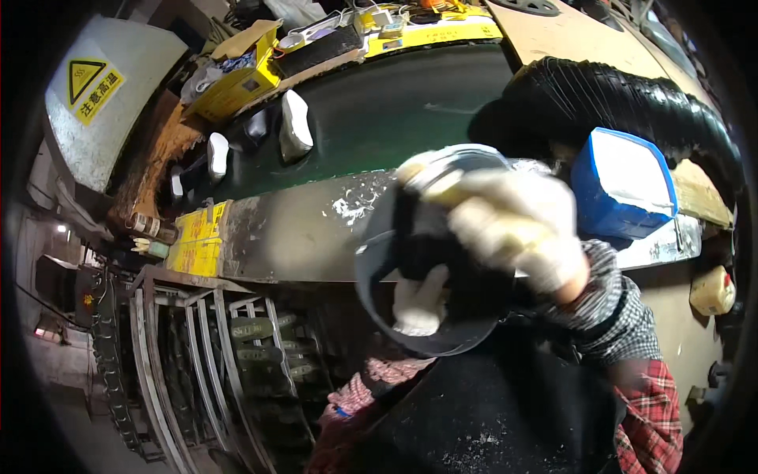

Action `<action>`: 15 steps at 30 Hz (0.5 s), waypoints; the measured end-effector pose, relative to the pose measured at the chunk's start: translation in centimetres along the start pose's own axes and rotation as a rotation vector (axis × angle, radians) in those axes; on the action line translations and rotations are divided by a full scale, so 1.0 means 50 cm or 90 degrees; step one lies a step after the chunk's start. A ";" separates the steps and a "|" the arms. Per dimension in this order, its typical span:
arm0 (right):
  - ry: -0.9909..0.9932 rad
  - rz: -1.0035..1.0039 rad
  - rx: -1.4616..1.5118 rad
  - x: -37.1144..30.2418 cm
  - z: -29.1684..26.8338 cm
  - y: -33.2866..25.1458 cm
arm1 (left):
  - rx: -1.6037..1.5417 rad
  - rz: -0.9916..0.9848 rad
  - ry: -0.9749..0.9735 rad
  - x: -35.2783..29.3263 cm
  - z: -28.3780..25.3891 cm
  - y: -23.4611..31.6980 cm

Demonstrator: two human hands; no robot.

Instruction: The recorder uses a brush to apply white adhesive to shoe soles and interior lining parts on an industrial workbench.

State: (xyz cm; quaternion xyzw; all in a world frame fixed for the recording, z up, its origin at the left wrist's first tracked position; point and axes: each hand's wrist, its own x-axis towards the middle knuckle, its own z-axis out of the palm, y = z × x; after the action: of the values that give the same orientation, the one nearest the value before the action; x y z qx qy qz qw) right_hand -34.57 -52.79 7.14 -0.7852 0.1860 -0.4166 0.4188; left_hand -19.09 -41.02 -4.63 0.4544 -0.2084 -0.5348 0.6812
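Partly hidden left hand: your left hand shows pale-gloved within the rim of the dark round piece; you cannot tell whether its fingers grip or merely rest there.
Blurred right hand: your right hand, also in a pale glove, is at the piece's upper side; smearing hides its fingers, so whether they are clamped or apart cannot be told.
Dark round piece: the dark round piece is in front of you, overlapping the near edge of the surface; its interior is too dark to read.
Blue tub: the blue tub sits to your right, its white contents indistinct.
Green belt: pale shoe-shaped pieces stand on the green belt.
Rack: the metal rack at lower left fades into shadow.
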 end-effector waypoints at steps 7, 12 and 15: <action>-0.177 -0.309 0.022 -0.102 0.049 -0.070 | 0.090 0.025 -0.009 -0.031 -0.023 0.032; -0.223 0.312 0.258 -0.186 -0.102 -0.005 | 0.195 0.067 -0.026 -0.011 -0.033 0.061; 0.143 0.196 0.006 -0.249 -0.126 0.000 | 0.226 0.060 -0.047 -0.002 -0.007 0.046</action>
State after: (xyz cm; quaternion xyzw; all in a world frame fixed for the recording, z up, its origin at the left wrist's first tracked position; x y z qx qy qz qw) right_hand -46.93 -47.96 2.83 -0.6940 0.3477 -0.4335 0.4577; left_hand -17.61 -40.78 -2.84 0.5373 -0.3453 -0.4734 0.6066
